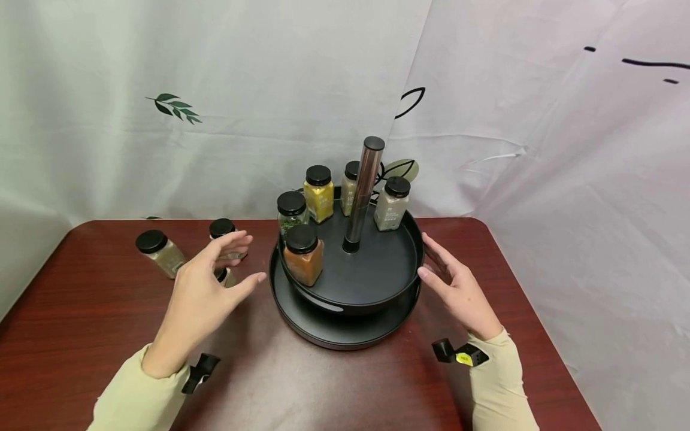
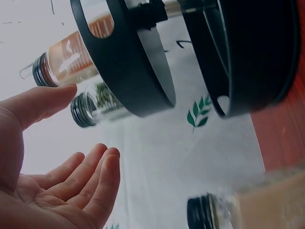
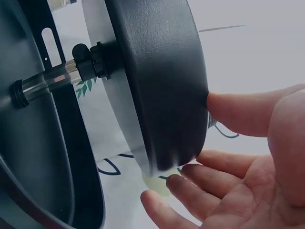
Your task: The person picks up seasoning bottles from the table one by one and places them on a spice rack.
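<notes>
A black two-tier rotating spice rack point(image 1: 345, 344) stands on the table, with a metallic post point(image 1: 363, 197) up its middle. My right hand point(image 1: 458, 293) is at the right side of the upper tray point(image 1: 372, 278), thumb and fingertips against its wall in the right wrist view. To the left of the rack my left hand point(image 1: 202, 293) hovers, fingers spread and holding nothing. On the upper tray are a jar of orange-brown spice point(image 1: 304, 263), a jar of green herbs point(image 1: 292, 218), a jar of yellow spice point(image 1: 319, 197) and two pale spice jars, one point(image 1: 392, 206) right of the post.
Left of the rack, a beige spice jar point(image 1: 164, 254) stands on the reddish-brown table point(image 1: 70, 299). Behind my left hand are two more black-lidded jars, one point(image 1: 221, 227) farther back, both partly hidden. White cloth point(image 1: 242, 108) hangs behind the table and along its right side.
</notes>
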A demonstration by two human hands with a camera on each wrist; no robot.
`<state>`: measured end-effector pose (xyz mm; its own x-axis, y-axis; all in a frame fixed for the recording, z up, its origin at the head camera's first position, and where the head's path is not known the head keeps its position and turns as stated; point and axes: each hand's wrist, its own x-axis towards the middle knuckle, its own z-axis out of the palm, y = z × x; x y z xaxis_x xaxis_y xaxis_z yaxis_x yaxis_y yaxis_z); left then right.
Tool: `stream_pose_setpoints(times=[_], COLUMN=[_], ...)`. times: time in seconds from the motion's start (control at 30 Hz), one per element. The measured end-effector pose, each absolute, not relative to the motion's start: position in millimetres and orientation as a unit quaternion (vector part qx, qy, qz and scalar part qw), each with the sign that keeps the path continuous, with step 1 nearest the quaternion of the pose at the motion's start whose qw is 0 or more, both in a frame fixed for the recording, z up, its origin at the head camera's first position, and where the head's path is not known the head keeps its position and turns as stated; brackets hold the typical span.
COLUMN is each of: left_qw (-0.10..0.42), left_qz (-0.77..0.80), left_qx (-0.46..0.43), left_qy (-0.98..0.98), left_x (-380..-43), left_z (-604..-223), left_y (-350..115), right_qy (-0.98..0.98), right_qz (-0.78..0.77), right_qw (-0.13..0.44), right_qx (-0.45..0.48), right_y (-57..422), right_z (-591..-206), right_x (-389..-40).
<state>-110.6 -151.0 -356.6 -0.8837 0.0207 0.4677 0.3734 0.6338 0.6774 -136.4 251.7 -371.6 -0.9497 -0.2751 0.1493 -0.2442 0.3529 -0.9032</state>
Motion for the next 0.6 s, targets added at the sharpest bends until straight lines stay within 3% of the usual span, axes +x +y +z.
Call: stream_pose_setpoints(times=[0.6], left_qw=[0.228], left_qz=[-0.353], left_qx=[0.002], left_qy=[-0.908], left_x=[-106], left_z=[-375], left_y=[-181], right_qy=[0.800], right_qz=[-0.573], right_qw=[0.024], right_qx=[-0.175], right_y=[252], right_z=[-374], right_x=[-139])
